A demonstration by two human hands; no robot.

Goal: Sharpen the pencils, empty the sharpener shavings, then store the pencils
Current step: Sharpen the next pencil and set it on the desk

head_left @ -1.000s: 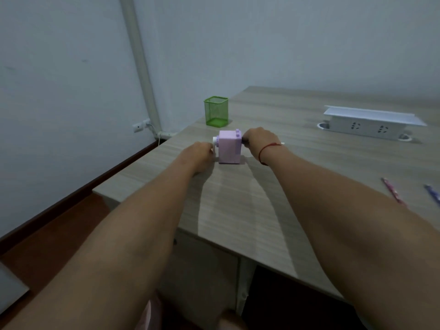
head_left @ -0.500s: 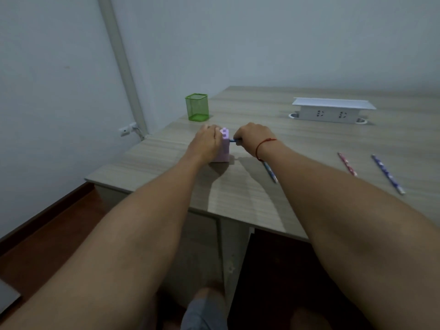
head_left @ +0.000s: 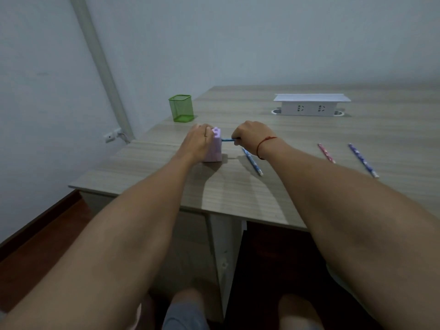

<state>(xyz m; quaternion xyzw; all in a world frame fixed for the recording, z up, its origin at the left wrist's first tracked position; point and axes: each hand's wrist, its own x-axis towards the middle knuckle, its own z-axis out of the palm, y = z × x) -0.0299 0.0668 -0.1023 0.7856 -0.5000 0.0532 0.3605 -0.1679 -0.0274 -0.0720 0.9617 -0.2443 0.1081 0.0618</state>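
A pale purple box sharpener (head_left: pixel 215 148) stands on the wooden desk (head_left: pixel 238 194). My left hand (head_left: pixel 198 142) grips its left side and covers most of it. My right hand (head_left: pixel 251 135) is closed on a blue pencil (head_left: pixel 227 140) that pokes horizontally into the sharpener's right face. Three more pencils lie on the desk: a blue one (head_left: pixel 252 162) just under my right wrist, a pink one (head_left: pixel 326 153) and a purple one (head_left: pixel 363 160) further right. A green mesh pencil cup (head_left: pixel 181 108) stands behind the sharpener, near the desk's left edge.
A white socket box (head_left: pixel 309 105) with a raised lid sits at the back of the desk. The desk's left edge runs close to the wall, where a pipe (head_left: pixel 102 67) and a wall outlet (head_left: pixel 112 135) are. My knees show below the front edge.
The camera view has shifted, so more of the desk's right side and the loose pencils show. A second ago my left hand was at the crank side; now it grips the sharpener, and more pencil shows beside it.
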